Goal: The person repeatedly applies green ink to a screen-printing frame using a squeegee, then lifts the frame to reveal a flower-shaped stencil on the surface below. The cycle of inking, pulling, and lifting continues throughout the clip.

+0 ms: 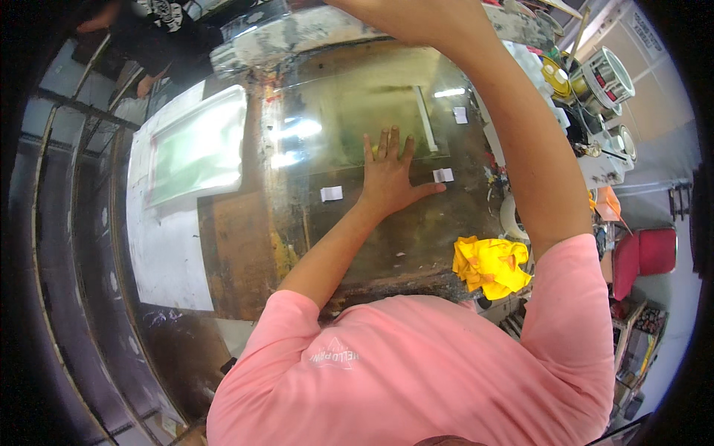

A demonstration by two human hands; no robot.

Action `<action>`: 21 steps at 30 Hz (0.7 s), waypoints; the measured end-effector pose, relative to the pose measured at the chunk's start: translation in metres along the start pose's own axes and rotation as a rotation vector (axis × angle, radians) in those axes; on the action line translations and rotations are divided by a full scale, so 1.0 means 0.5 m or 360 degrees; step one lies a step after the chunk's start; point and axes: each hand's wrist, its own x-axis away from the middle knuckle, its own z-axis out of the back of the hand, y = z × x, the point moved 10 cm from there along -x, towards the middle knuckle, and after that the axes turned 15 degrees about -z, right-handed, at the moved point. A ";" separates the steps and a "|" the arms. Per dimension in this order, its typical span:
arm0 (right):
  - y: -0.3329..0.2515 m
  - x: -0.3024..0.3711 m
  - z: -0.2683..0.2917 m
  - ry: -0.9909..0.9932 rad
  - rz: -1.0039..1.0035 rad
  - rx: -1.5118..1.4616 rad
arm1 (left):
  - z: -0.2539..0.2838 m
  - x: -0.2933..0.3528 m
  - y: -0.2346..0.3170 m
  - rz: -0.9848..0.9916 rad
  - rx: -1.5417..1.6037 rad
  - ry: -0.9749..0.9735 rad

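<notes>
My left hand (388,177) lies palm down with its fingers spread on a shiny, clear sheet (327,123) over the worktable. Beneath its fingertips shows a yellow-green rectangular area (372,97). Its thumb reaches a small white paper tab (444,175). A second tab (331,193) lies left of the wrist, and a third tab (460,115) sits farther off at the right. Near the fingers is a narrow white strip (425,119). My right arm stretches to the far side, where my right hand (409,16) is cut off by the upper edge, its fingers out of sight.
A crumpled yellow cloth (491,267) rests at the table's near right edge, beside a tape roll (513,217). Left lies a pale green panel with a white border (197,145). Buckets (604,76) stand right; a metal rack (74,186) and a dark-clothed person (163,44) are left.
</notes>
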 end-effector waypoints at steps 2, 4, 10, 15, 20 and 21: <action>0.004 -0.010 -0.004 -0.0039 -0.0013 -0.0069 | -0.001 -0.007 0.021 -0.0007 0.0002 -0.0009; 0.005 -0.021 -0.004 -0.0008 -0.0016 0.0069 | 0.002 -0.012 0.038 -0.0023 0.0020 0.0000; 0.007 -0.039 -0.006 -0.0019 -0.0040 0.0103 | 0.018 -0.008 0.068 -0.0099 0.0107 0.0164; 0.005 -0.045 -0.004 0.0011 -0.0026 0.0111 | 0.019 -0.007 0.073 -0.0144 0.0121 0.0208; -0.008 -0.025 0.015 0.0114 -0.0049 0.0154 | 0.016 -0.007 0.074 -0.0167 0.0162 0.0225; -0.011 -0.015 0.023 0.0149 -0.0060 0.0142 | 0.016 -0.006 0.073 -0.0166 0.0168 0.0246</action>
